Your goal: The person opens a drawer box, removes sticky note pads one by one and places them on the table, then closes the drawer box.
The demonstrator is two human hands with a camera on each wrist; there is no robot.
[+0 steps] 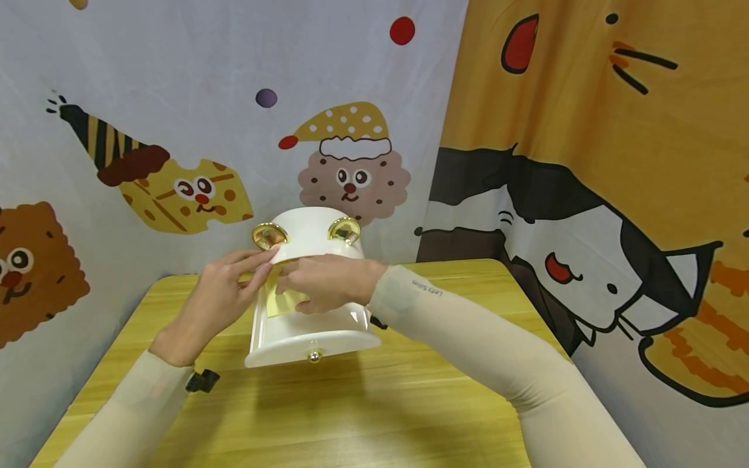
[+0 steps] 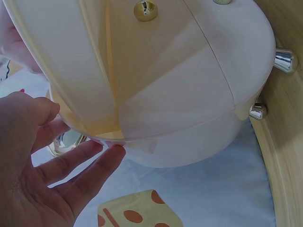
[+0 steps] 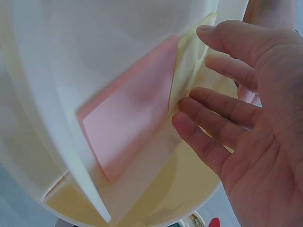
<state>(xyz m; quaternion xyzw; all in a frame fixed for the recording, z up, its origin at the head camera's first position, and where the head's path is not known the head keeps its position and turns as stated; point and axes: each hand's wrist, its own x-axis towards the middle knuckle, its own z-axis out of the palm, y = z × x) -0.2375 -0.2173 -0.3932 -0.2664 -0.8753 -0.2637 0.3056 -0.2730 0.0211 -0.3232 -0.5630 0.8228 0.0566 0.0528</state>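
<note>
A glossy white box (image 1: 310, 224) with two gold ear-like rings on top stands on the table, its front compartment opened toward me. A gold knob (image 1: 314, 357) sits on the compartment's front. Inside lie a pale yellow note pad (image 1: 275, 304) and, beside it in the right wrist view, a pink note pad (image 3: 132, 106). Over the yellow pad, my right hand (image 1: 322, 283) reaches in, fingers extended with the fingertips at its edge. My left hand (image 1: 225, 289) is at the box's left side; its straight fingertips (image 2: 111, 153) touch the white rim.
The yellow wood-grain table (image 1: 409, 409) extends in front of the box and to both sides. Behind it hangs a cartoon-printed curtain (image 1: 205, 52). Gold feet (image 2: 284, 60) show at the box's base in the left wrist view.
</note>
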